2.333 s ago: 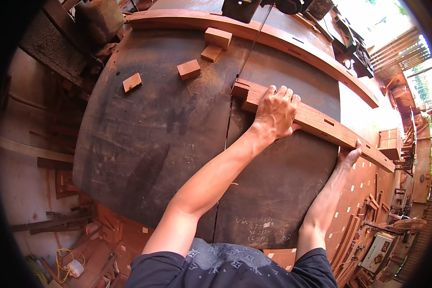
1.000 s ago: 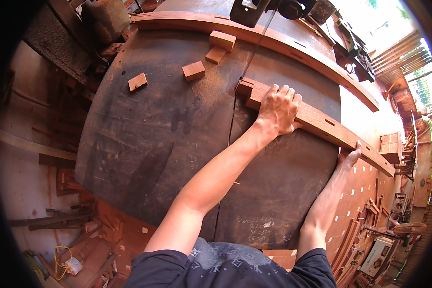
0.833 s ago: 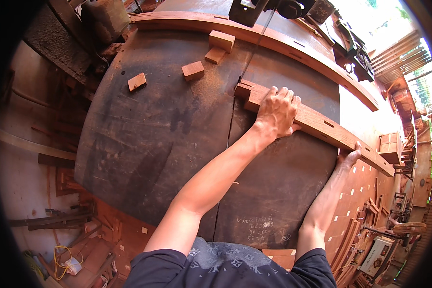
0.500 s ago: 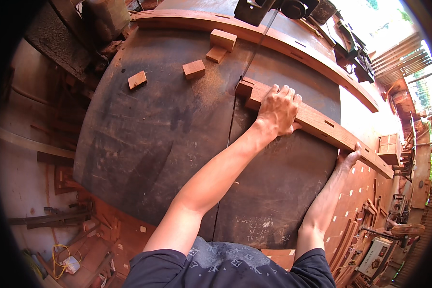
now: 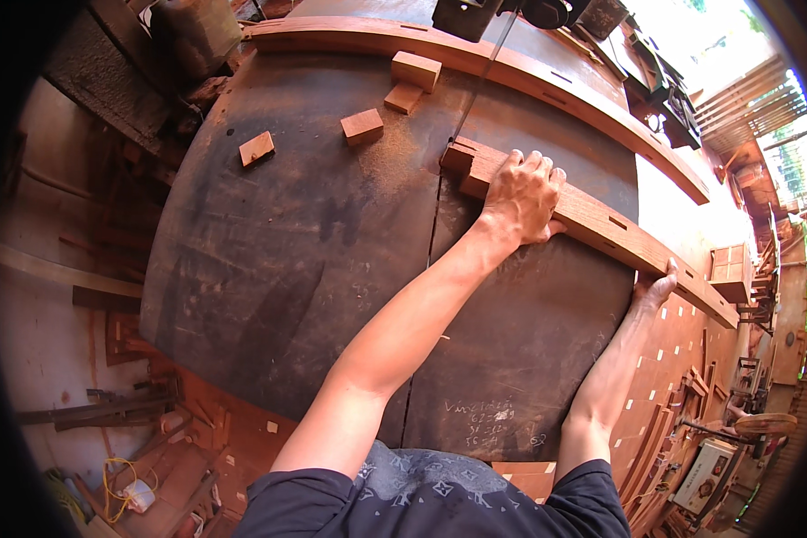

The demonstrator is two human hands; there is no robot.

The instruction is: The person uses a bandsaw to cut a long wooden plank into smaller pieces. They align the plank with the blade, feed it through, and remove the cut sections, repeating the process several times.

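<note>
A reddish-brown wooden beam [image 5: 592, 215] with small slots cut in it lies slantwise over the dark saw table [image 5: 287, 242]. Its left end has a stepped notch on the near side and meets the thin bandsaw blade [image 5: 482, 82]. My left hand [image 5: 522, 199] is closed over the beam a short way from the blade, knuckles on top and thumb on the near face. Further right, beyond the table edge, my right hand [image 5: 659, 285] grips the beam with its thumb up; its other fingers are hidden beneath.
Small wood blocks [image 5: 362, 127] and sawdust lie left of the blade. A second long slotted beam [image 5: 547, 88] crosses the far side of the table. The black saw housing [image 5: 464, 16] hangs above. A stack of wood pieces [image 5: 731, 272] stands past the beam's right end.
</note>
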